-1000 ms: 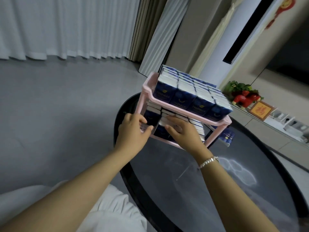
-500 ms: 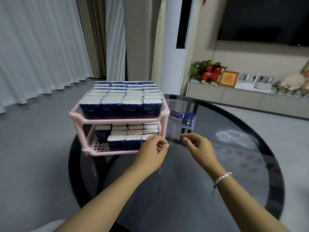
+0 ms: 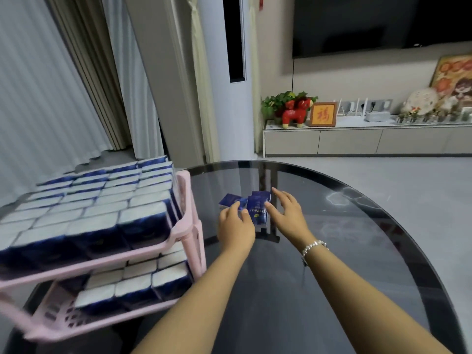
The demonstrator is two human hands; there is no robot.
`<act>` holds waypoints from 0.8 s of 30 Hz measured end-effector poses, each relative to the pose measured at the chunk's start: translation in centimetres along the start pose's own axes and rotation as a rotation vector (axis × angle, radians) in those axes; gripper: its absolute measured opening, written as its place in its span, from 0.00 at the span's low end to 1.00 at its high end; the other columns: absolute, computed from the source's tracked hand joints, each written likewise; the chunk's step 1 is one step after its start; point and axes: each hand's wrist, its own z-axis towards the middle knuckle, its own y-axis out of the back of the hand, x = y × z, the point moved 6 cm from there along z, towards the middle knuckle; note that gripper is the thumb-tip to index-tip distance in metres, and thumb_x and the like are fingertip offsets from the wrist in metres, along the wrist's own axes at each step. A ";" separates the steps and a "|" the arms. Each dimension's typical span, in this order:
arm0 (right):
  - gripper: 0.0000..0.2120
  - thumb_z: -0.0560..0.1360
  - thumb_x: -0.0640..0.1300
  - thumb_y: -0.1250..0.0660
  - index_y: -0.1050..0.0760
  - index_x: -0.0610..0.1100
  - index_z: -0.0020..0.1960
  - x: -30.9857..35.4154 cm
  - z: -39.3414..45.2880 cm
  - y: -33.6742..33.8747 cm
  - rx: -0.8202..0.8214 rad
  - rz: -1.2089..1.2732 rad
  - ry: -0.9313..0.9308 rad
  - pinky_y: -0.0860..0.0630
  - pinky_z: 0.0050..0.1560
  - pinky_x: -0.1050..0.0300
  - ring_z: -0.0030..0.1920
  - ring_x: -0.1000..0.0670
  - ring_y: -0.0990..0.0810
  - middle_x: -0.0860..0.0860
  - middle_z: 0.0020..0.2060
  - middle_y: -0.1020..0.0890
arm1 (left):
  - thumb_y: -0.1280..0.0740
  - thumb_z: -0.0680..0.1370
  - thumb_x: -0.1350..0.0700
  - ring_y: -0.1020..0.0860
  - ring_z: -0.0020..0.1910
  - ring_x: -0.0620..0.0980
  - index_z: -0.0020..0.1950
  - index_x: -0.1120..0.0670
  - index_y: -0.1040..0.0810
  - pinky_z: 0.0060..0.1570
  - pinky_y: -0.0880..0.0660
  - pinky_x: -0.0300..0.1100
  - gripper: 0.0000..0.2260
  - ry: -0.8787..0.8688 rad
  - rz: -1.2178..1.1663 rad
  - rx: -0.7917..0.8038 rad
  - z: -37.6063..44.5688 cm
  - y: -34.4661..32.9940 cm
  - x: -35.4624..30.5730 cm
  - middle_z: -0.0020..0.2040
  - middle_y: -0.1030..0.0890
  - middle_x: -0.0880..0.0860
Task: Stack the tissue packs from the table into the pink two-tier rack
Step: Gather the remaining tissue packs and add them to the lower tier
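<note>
Upright tissue pack (image 3: 258,210), frame centre, long axis vertical, is flanked by left hand (image 3: 236,229) and right hand (image 3: 287,214), fingers spread; grip cannot be told. Bare table (image 3: 344,251) is seen rightward.

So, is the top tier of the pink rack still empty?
No, the top tier of the pink rack is filled edge to edge with rows of tissue packs.

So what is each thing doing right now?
Top tier: full of packs.
Bottom tier: partly filled.
Upright pack: standing on the table, between both hands.
Flat pack: lying on the table.
Left hand: touching the upright pack.
Right hand: open beside it.
</note>
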 end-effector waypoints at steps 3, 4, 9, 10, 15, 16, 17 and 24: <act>0.33 0.71 0.66 0.44 0.42 0.58 0.73 -0.4 2.8 -1.1 0.135 -0.083 -0.004 0.49 0.72 0.42 0.75 0.43 0.47 0.51 0.76 0.45 | 0.46 0.82 0.50 0.42 0.75 0.53 0.75 0.47 0.38 0.73 0.43 0.53 0.20 0.010 0.071 0.033 2.7 -2.2 -0.1 0.78 0.46 0.50; 0.34 0.69 0.67 0.46 0.43 0.59 0.73 -0.6 3.4 -1.6 0.171 -0.125 0.002 0.50 0.71 0.43 0.75 0.43 0.48 0.52 0.76 0.46 | 0.46 0.82 0.49 0.46 0.77 0.54 0.76 0.47 0.40 0.75 0.47 0.54 0.21 0.006 0.128 0.050 3.4 -2.9 0.1 0.79 0.49 0.50; 0.28 0.76 0.62 0.45 0.43 0.57 0.74 -1.9 5.4 -3.0 0.165 -0.307 0.052 0.46 0.68 0.48 0.72 0.46 0.42 0.54 0.75 0.41 | 0.49 0.81 0.42 0.62 0.77 0.51 0.78 0.49 0.48 0.74 0.64 0.53 0.27 -0.087 0.435 0.101 6.3 -4.0 2.1 0.79 0.60 0.51; 0.26 0.77 0.61 0.45 0.40 0.55 0.73 -1.9 5.6 -2.9 0.153 -0.298 0.053 0.44 0.66 0.49 0.70 0.46 0.40 0.54 0.73 0.38 | 0.50 0.81 0.41 0.63 0.77 0.51 0.78 0.49 0.50 0.74 0.64 0.53 0.28 -0.085 0.459 0.122 6.6 -4.2 2.4 0.79 0.59 0.51; 0.23 0.78 0.58 0.45 0.35 0.50 0.70 -1.9 5.8 -2.8 0.175 -0.268 0.042 0.42 0.62 0.50 0.65 0.47 0.34 0.54 0.66 0.30 | 0.54 0.80 0.38 0.59 0.78 0.53 0.78 0.48 0.49 0.75 0.60 0.55 0.28 -0.088 0.557 0.156 6.3 -4.6 2.4 0.79 0.53 0.51; 0.23 0.78 0.57 0.45 0.35 0.49 0.70 -1.9 5.7 -2.7 0.194 -0.257 0.031 0.42 0.62 0.50 0.65 0.47 0.34 0.54 0.66 0.30 | 0.55 0.80 0.38 0.58 0.78 0.53 0.78 0.47 0.48 0.75 0.58 0.55 0.28 -0.080 0.569 0.163 6.0 -4.5 2.3 0.79 0.52 0.51; 0.23 0.78 0.57 0.44 0.35 0.49 0.70 -1.8 5.6 -2.6 0.218 -0.238 0.018 0.42 0.62 0.51 0.65 0.47 0.34 0.53 0.66 0.29 | 0.55 0.80 0.38 0.58 0.77 0.54 0.78 0.46 0.48 0.74 0.57 0.55 0.28 -0.068 0.580 0.176 5.6 -4.3 2.1 0.79 0.52 0.52; 0.26 0.76 0.56 0.38 0.35 0.46 0.70 -1.0 0.8 0.1 0.390 -0.140 -0.095 0.35 0.67 0.49 0.64 0.47 0.29 0.50 0.66 0.28 | 0.52 0.79 0.36 0.45 0.72 0.57 0.77 0.47 0.44 0.70 0.45 0.51 0.29 -0.104 0.714 0.287 0.2 -2.3 0.4 0.75 0.43 0.55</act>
